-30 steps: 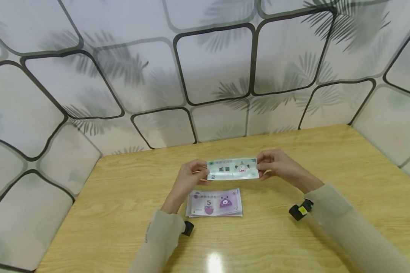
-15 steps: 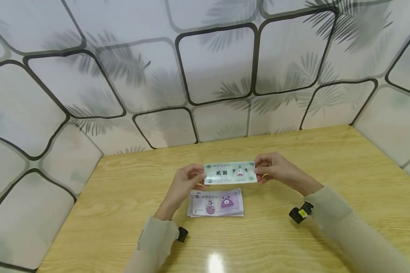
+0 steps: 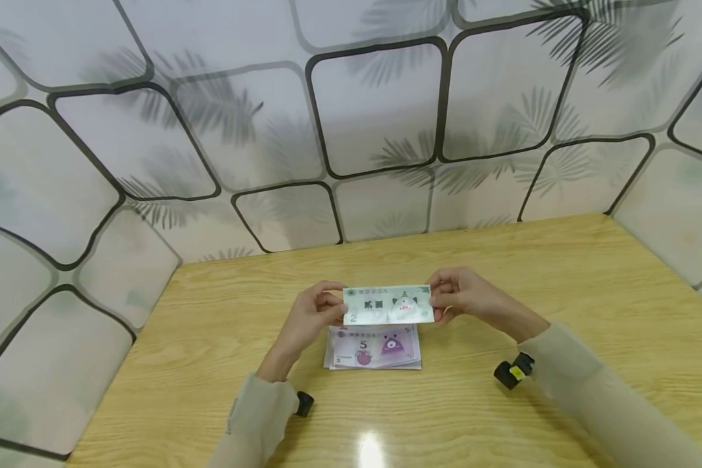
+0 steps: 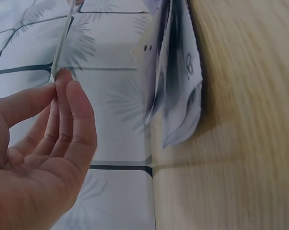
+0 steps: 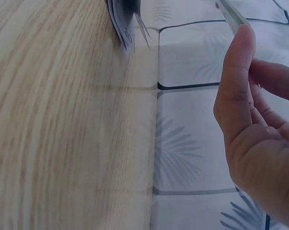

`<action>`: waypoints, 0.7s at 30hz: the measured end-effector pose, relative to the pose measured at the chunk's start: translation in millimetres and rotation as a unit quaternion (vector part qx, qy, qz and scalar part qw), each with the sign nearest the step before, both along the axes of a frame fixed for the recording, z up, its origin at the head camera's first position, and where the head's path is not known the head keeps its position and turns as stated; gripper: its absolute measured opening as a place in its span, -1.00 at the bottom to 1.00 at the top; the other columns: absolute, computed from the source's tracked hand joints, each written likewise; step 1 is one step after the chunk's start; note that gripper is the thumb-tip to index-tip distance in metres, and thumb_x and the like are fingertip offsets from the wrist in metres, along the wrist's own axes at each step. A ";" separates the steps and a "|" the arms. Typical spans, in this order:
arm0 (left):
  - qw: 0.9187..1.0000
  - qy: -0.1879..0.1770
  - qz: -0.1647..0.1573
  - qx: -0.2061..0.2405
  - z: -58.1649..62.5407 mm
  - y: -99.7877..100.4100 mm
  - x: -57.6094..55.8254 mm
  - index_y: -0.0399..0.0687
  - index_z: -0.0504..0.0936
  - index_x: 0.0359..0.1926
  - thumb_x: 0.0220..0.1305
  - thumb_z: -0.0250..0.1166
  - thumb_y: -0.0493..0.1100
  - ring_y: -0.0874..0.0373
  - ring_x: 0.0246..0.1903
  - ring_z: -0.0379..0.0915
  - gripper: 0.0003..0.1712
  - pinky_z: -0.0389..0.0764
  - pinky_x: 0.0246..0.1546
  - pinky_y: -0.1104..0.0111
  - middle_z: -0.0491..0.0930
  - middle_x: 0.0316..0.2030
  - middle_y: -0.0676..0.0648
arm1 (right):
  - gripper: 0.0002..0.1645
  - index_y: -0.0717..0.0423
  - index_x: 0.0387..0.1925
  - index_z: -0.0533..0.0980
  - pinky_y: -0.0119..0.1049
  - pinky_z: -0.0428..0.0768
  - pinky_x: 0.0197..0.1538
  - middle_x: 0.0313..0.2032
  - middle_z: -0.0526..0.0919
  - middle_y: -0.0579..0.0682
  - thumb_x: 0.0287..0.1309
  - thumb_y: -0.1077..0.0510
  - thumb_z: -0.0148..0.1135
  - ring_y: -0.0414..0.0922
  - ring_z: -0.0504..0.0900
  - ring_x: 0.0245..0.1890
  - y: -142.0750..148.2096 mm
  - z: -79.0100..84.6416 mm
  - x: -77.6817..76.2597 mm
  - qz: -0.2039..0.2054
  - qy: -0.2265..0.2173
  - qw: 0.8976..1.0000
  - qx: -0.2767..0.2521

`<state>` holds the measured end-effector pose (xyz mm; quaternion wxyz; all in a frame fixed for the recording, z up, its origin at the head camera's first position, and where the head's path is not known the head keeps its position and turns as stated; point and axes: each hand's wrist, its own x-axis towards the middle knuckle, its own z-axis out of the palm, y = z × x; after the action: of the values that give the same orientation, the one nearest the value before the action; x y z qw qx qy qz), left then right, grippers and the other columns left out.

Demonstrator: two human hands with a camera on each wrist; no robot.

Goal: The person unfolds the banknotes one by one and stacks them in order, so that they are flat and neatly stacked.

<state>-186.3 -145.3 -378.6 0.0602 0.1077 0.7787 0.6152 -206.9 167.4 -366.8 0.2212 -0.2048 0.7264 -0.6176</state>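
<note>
A pale green play banknote [image 3: 386,305] marked 2 is stretched flat between both hands, above the table. My left hand [image 3: 311,318] pinches its left end between thumb and fingers; my right hand [image 3: 465,300] pinches the right end. Below it, a small pile of purple play banknotes [image 3: 374,351] marked 5 lies on the table, its upper edge partly covered by the green note. In the left wrist view the pile [image 4: 180,81] shows loose, slightly curled ends, and the green note [image 4: 63,45] appears edge-on. The right wrist view also catches the green note [image 5: 233,15] edge-on.
The wooden table [image 3: 222,364] runs back to a wall [image 3: 374,117] covered in a rounded-square and leaf pattern. Similar side panels flank the table at left and right. A small black device [image 3: 511,372] sits on the underside of the right wrist.
Both hands have brought the green banknote down and slightly left, toward the purple pile, so it now overlaps the pile's upper edge in the head view. The pile stays put on the table.
</note>
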 end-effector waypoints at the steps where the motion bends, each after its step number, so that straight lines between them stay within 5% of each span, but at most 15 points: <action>1: 1.000 0.004 -0.006 -0.005 -0.2 -1.6 0.5 -0.43 0.47 0.23 0.35 0.23 -0.51 0.16 -0.41 0.60 -0.56 0.73 -0.21 0.18 0.65 -0.33 -0.14 | -0.84 0.49 -0.10 0.39 -0.17 0.75 -0.27 -0.45 0.61 0.10 0.36 0.42 0.10 -0.11 0.65 -0.44 -1.2 -0.4 -0.2 0.003 0.001 1.000 0.002; 13: 0.997 0.014 -0.056 -0.055 -0.9 -16.8 8.5 -0.47 0.46 0.24 0.39 0.23 -0.46 0.12 -0.39 0.58 -0.57 0.72 -0.18 0.12 0.62 -0.32 -0.16 | -0.59 0.51 0.18 0.31 -0.15 0.74 -0.33 -0.49 0.62 0.09 0.36 0.41 0.09 -0.12 0.64 -0.49 -11.4 -7.5 1.5 0.033 0.008 0.999 0.015; 21: 0.993 0.018 -0.083 -0.081 -3.8 -24.3 8.9 -0.50 0.48 0.20 0.37 0.22 -0.48 0.01 -0.36 0.58 -0.60 0.72 -0.22 0.13 0.61 -0.33 -0.16 | -0.65 0.49 0.09 0.36 -0.19 0.74 -0.39 -0.53 0.60 0.07 0.31 0.43 0.10 -0.13 0.62 -0.53 -21.2 -11.4 5.9 0.051 0.008 0.998 0.045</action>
<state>-177.4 -169.6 -382.4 0.1053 0.1782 0.8154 0.5406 -201.0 146.3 -378.2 0.2558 -0.2367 0.7438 -0.5704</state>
